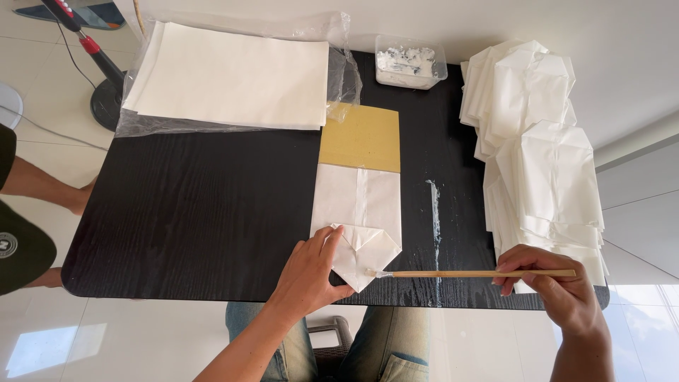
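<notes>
A half-folded white paper bag [358,201] lies on the black table [205,212], wrapped around a tan cardboard sheet [361,136] that sticks out at its far end. My left hand [310,272] presses flat on the bag's folded bottom flaps [364,253] near the table's front edge. My right hand [559,279] grips a thin wooden stick [481,274] held level, its glue-coated tip touching the flap's right edge.
A stack of flat white paper [226,74] on clear plastic lies at the back left. A plastic tub of white glue [410,62] stands at the back. Several finished folded bags [541,148] pile up on the right. A glue streak [435,219] marks the table. Another person's arm [42,187] shows at left.
</notes>
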